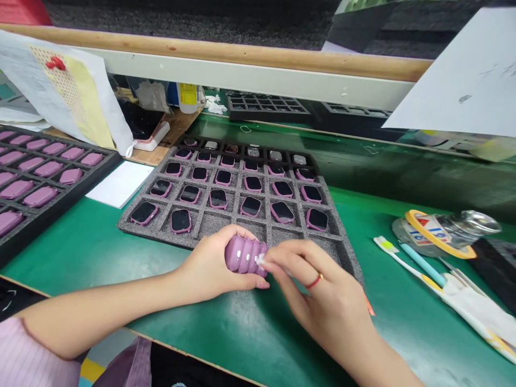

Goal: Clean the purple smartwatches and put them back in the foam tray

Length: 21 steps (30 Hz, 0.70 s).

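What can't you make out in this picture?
All in the head view:
Small white scrap in the right hand: too small, partly behind fingertips.
Stacked glossy purple pieces: partly hidden by the left hand.
Black-edged tray of purple pieces: cut off by the left edge.
Black divided tray at the back: contents too small to identify.

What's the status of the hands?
Left hand: gripping stacked purple cases. Right hand: pinching white scrap against them. Foam tray just beyond.
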Each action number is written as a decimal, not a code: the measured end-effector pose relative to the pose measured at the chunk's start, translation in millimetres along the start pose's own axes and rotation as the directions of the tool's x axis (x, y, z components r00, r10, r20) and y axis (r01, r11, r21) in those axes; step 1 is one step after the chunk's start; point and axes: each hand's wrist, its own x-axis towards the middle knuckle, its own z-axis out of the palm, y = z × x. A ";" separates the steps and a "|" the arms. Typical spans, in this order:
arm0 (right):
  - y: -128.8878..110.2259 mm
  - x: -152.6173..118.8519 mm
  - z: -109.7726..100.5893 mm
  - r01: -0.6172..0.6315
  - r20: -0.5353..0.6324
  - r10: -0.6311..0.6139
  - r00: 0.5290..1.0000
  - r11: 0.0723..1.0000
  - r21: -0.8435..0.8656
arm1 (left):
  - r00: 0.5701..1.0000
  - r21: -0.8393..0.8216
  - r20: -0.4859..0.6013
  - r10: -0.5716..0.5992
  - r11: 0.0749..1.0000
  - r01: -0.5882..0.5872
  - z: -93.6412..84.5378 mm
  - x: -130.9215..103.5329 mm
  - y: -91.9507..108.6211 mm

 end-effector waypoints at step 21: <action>3.9 -1.1 8.4 -0.011 -0.097 0.021 0.995 0.994 0.105 | 1.000 0.009 0.004 0.001 1.000 -0.001 -1.8 -1.2 0.2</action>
